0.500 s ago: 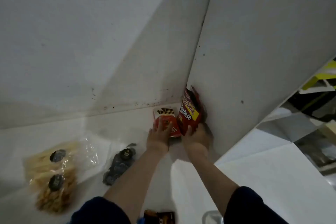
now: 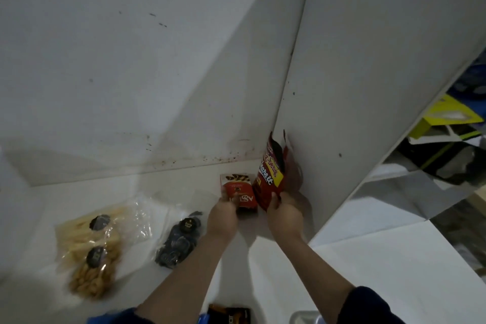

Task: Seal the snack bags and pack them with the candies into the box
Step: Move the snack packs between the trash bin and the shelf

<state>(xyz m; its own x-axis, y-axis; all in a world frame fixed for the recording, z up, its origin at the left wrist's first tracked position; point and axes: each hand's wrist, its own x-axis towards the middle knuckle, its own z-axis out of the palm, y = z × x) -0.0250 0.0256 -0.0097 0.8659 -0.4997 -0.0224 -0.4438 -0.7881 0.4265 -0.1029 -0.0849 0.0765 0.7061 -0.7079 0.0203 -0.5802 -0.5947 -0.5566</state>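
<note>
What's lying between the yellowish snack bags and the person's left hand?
In the head view, a clear bag of dark candies lies between the yellowish snack bags and the left hand.

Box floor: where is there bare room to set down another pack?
Free: the box floor along the back wall, above the clear snack bag, and the strip between it and the dark candy bag. Crowded: the right corner, where both hands hold the red box and red bag.

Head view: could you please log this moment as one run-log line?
stage: packing box corner | left hand: holds red Astor box | right hand: grips upright red snack pouch | clear snack bags: on box floor
</note>
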